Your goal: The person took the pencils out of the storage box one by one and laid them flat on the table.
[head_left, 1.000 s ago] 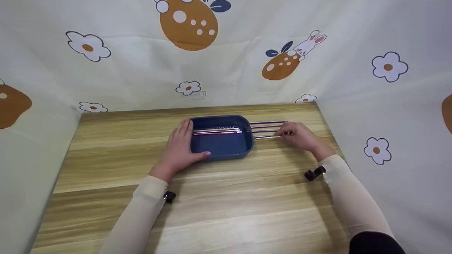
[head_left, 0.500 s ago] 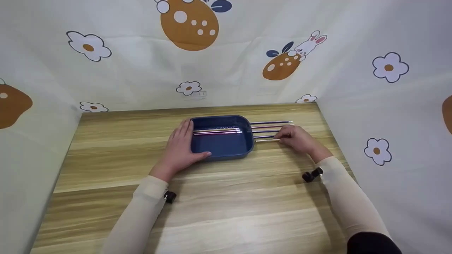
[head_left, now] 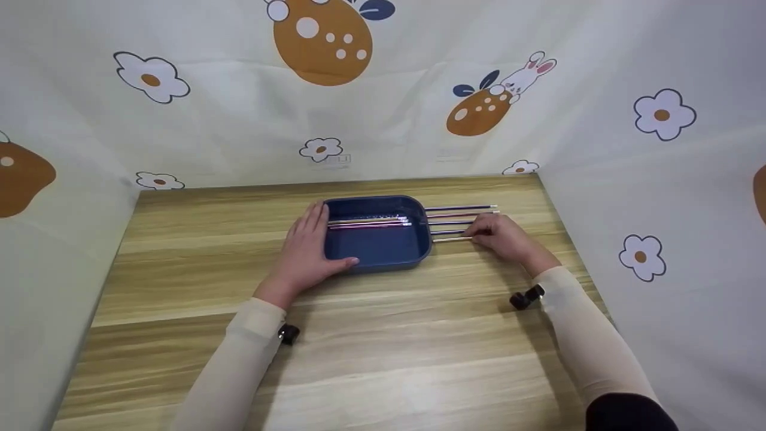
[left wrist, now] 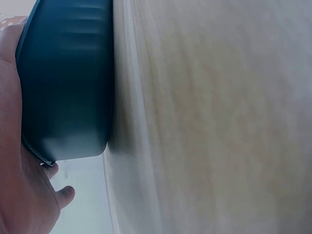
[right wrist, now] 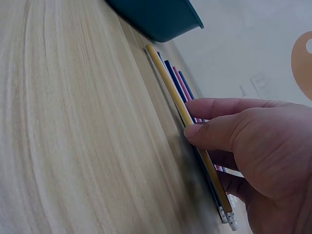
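Note:
The blue box (head_left: 377, 246), an open-topped rectangular tub, sits toward the back of the table. My left hand (head_left: 305, 245) holds its left end, thumb over the near rim and fingers along the left side. Several pencils (head_left: 368, 222) lie lengthwise inside. Right of the box, several blue and red pencils (head_left: 458, 208) lie in a spaced, parallel row. My right hand (head_left: 502, 236) pinches a yellow pencil (right wrist: 168, 80) between thumb and fingers at the near side of that row. White erasers show on the pencils' right ends.
The wood-grain table (head_left: 371, 347) stretches toward me. Patterned cloth (head_left: 227, 120) rises behind the table and at both sides. A small black camera (head_left: 526, 297) is on the right wrist, another (head_left: 288, 334) on the left.
My right hand has shifted slightly toward me with the yellow pencil, widening its gap from the neighbouring blue one. The left hand and the box have stayed in place.

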A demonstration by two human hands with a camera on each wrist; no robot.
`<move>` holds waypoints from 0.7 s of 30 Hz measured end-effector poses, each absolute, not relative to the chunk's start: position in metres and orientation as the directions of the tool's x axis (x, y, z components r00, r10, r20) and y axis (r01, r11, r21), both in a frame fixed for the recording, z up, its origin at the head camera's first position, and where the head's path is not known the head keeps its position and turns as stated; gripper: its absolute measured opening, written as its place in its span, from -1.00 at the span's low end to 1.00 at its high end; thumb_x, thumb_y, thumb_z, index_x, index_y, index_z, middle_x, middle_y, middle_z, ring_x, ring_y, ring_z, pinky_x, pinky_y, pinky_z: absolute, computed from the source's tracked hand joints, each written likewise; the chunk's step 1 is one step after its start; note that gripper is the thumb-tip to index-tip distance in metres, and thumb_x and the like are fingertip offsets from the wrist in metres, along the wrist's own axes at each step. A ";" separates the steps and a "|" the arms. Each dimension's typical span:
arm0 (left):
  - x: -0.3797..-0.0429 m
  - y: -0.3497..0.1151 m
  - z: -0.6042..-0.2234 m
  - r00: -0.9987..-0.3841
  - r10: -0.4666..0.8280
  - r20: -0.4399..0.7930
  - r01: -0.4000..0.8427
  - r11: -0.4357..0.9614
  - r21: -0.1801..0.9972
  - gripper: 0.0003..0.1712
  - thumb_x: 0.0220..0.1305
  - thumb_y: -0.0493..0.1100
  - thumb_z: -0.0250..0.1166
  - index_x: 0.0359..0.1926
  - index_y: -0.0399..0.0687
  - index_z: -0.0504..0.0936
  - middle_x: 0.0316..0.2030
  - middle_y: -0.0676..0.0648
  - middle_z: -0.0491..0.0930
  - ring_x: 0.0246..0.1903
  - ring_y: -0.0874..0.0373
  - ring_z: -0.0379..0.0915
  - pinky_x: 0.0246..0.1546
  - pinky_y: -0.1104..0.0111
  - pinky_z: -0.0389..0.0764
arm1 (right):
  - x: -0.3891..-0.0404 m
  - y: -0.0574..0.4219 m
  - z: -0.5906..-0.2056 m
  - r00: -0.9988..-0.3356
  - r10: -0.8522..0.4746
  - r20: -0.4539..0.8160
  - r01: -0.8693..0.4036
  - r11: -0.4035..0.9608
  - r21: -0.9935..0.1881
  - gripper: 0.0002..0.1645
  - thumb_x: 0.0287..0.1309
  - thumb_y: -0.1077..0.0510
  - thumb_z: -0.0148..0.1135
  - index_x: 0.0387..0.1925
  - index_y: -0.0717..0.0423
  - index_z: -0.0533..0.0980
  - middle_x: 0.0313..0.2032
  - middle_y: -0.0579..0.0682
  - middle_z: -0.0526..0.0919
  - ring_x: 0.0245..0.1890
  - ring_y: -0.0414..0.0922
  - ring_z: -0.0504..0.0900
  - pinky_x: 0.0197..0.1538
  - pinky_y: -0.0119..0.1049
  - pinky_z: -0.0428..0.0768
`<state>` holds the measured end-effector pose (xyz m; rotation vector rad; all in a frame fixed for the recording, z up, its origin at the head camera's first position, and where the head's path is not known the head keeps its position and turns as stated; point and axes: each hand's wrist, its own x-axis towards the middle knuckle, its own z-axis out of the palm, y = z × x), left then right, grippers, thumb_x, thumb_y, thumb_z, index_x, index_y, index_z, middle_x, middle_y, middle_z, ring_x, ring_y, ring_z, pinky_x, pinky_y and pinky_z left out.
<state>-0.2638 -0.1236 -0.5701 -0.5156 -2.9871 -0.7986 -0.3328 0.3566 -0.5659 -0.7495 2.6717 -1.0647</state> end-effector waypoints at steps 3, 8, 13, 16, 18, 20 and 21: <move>-0.264 -0.123 -0.570 -0.946 0.313 0.086 0.314 0.817 0.484 0.62 0.18 0.70 0.37 0.79 -0.28 -0.14 0.78 -0.29 -0.17 0.77 -0.16 -0.35 0.72 -0.15 -0.16 | -0.333 0.356 -0.567 -0.864 -0.502 0.019 -0.379 0.626 -0.681 -0.74 0.35 0.47 0.43 -0.08 0.15 0.86 -0.10 0.01 0.83 0.03 0.00 0.72 0.17 -0.28 0.59; -0.264 -0.123 -0.570 -0.945 0.316 0.091 0.319 0.815 0.483 0.62 0.18 0.70 0.36 0.79 -0.29 -0.14 0.78 -0.30 -0.16 0.77 -0.16 -0.35 0.72 -0.15 -0.15 | -0.333 0.354 -0.568 -0.864 -0.503 0.025 -0.389 0.635 -0.667 -0.73 0.33 0.49 0.43 -0.10 0.17 0.85 -0.09 0.02 0.83 0.04 0.05 0.73 0.18 -0.19 0.61; -0.263 -0.123 -0.569 -0.946 0.311 0.089 0.314 0.817 0.483 0.63 0.17 0.71 0.37 0.79 -0.28 -0.14 0.78 -0.28 -0.17 0.77 -0.16 -0.36 0.72 -0.15 -0.15 | -0.333 0.354 -0.568 -0.861 -0.507 0.037 -0.407 0.645 -0.646 -0.71 0.31 0.50 0.43 -0.09 0.16 0.85 -0.10 0.03 0.82 0.03 0.08 0.72 0.17 -0.13 0.62; -0.263 -0.123 -0.569 -0.947 0.309 0.092 0.314 0.817 0.484 0.62 0.17 0.69 0.39 0.79 -0.28 -0.14 0.78 -0.28 -0.16 0.77 -0.17 -0.35 0.71 -0.16 -0.15 | -0.333 0.354 -0.569 -0.858 -0.511 0.040 -0.418 0.652 -0.632 -0.70 0.32 0.50 0.43 -0.08 0.15 0.86 -0.10 0.02 0.82 0.03 0.06 0.71 0.15 -0.15 0.62; -0.263 -0.123 -0.569 -0.947 0.309 0.092 0.314 0.816 0.485 0.62 0.17 0.67 0.40 0.79 -0.28 -0.13 0.78 -0.28 -0.16 0.77 -0.17 -0.34 0.71 -0.17 -0.14 | -0.333 0.354 -0.569 -0.857 -0.513 0.042 -0.423 0.655 -0.626 -0.71 0.32 0.49 0.44 -0.08 0.14 0.86 -0.10 0.02 0.81 0.01 0.05 0.70 0.13 -0.16 0.62; -0.263 -0.123 -0.570 -0.946 0.310 0.093 0.315 0.816 0.485 0.62 0.17 0.67 0.40 0.79 -0.28 -0.13 0.78 -0.28 -0.17 0.76 -0.18 -0.34 0.71 -0.18 -0.13 | -0.334 0.354 -0.569 -0.856 -0.515 0.047 -0.429 0.655 -0.622 -0.70 0.31 0.49 0.43 -0.07 0.14 0.86 -0.10 0.03 0.80 0.00 0.04 0.70 0.13 -0.16 0.62; -0.263 -0.123 -0.570 -0.946 0.309 0.093 0.315 0.819 0.480 0.62 0.17 0.69 0.39 0.79 -0.28 -0.13 0.78 -0.28 -0.16 0.76 -0.18 -0.33 0.71 -0.18 -0.12 | -0.334 0.354 -0.569 -0.855 -0.516 0.049 -0.431 0.655 -0.620 -0.70 0.31 0.49 0.43 -0.07 0.14 0.86 -0.11 0.02 0.80 -0.01 0.03 0.70 0.13 -0.16 0.62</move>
